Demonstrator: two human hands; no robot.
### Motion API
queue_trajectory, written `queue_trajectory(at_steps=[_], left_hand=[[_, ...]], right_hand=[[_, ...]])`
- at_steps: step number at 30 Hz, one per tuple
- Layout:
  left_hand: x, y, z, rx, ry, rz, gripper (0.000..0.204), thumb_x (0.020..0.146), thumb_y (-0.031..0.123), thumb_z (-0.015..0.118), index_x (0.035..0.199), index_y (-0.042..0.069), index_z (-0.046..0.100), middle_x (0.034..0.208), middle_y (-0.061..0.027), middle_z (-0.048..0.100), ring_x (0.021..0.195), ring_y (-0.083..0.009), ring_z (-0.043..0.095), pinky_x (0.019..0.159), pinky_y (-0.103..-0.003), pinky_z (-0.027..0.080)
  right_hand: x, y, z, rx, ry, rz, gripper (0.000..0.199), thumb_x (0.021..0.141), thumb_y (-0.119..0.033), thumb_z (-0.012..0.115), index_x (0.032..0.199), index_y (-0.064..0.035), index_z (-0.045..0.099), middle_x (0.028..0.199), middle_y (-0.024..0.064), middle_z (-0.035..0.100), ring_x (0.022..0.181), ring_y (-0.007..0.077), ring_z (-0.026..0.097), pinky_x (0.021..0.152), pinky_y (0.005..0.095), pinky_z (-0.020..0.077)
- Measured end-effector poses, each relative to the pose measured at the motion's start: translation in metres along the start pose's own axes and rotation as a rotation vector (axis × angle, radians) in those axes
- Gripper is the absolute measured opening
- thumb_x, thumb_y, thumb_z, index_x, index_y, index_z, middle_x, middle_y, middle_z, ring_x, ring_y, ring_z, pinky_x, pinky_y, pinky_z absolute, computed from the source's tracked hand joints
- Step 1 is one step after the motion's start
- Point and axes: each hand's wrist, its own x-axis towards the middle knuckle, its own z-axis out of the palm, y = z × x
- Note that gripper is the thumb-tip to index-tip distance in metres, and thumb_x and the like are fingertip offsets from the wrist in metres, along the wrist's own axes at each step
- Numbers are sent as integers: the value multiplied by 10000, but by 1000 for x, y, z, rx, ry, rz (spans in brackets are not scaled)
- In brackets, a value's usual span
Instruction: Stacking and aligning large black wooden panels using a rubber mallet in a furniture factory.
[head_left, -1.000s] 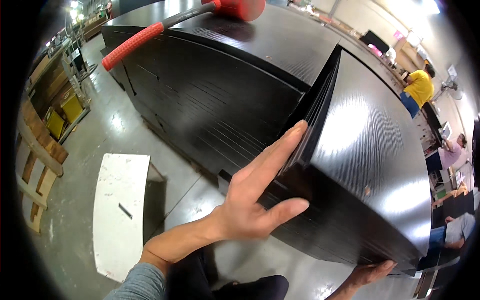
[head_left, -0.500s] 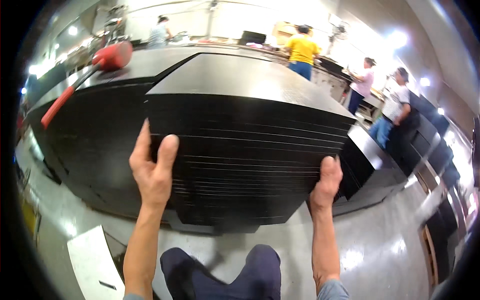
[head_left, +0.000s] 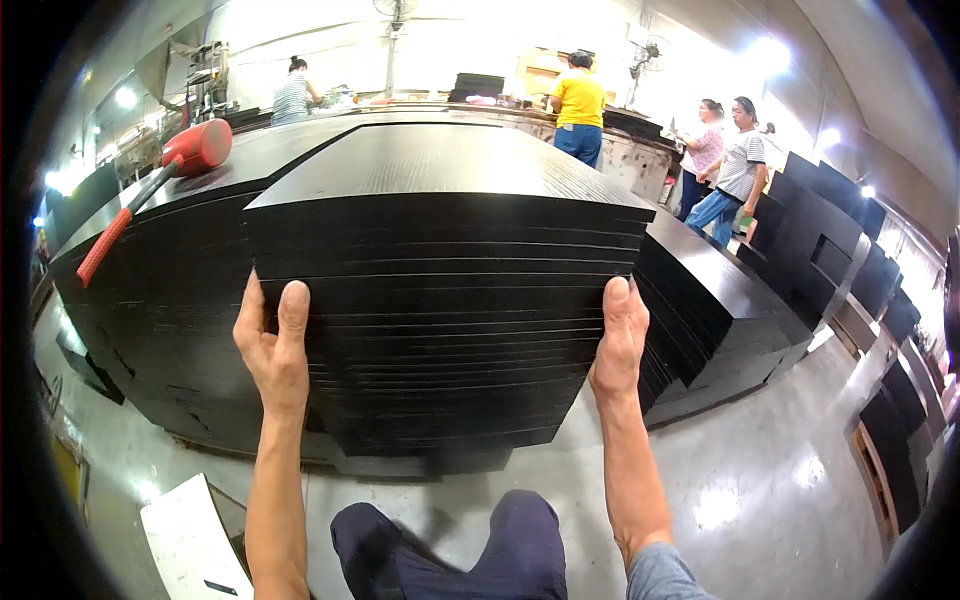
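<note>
In the head view, the left hand [head_left: 272, 355] and right hand [head_left: 618, 345] flank a stack of black boards [head_left: 450, 310] between them, thumbs against its front. The other fingers are mostly hidden along its sides, so whether they grip cannot be told. Beyond the left hand lies a red mallet [head_left: 197, 147]; nearer, a white panel [head_left: 190, 540] is cut off below.

Bright lamps [head_left: 768, 56], glare on floor [head_left: 760, 430], blackened edges
</note>
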Motion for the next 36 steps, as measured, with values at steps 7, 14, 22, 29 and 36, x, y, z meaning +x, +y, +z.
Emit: queue_trajectory(at_steps=[7, 14, 22, 29, 36], left_hand=[[8, -1, -8, -20, -1, -41, 596, 903, 213, 729, 1337, -125, 501, 1259, -185, 631, 1140, -184, 574, 998, -282, 426], [8, 3, -19, -174, -91, -28, 661, 915, 262, 714, 1408, -84, 441, 1357, -224, 567, 1259, -252, 542, 1073, -331, 398], [25, 6, -18, -75, -33, 214, 726, 905, 305, 700, 1462, -37, 384, 1443, -216, 484, 1321, -260, 497, 1103, -354, 394], [28, 10, -15, -70, 60, 235, 626, 910, 323, 711, 1395, -16, 506, 1260, -156, 638, 1129, -175, 617, 962, -279, 481], [46, 29, 9, -472, 273, -77, 221, 910, 190, 737, 980, -19, 752, 836, 36, 674, 750, -13, 540, 661, -167, 427]], right_hand=[[4, 24, -15, -73, 58, 70, 415, 1055, -344, 447, 1145, 22, 620, 1101, 66, 655, 998, 149, 600, 916, 310, 477], [0, 1, 3, 41, -59, 129, 488, 1045, -397, 460, 1240, 40, 555, 1189, 105, 636, 1073, 172, 598, 971, 315, 462], [25, -22, 12, -81, 13, -112, 631, 1044, -375, 427, 1490, 56, 310, 1502, 215, 394, 1371, 268, 409, 1172, 401, 284], [26, -9, 5, -147, 42, -121, 548, 1050, -310, 425, 1476, 29, 363, 1488, 178, 434, 1361, 256, 429, 1183, 403, 277], [27, -10, -5, -180, 177, -96, 466, 1049, -206, 443, 1426, 68, 433, 1383, 183, 537, 1219, 234, 548, 1080, 348, 404]])
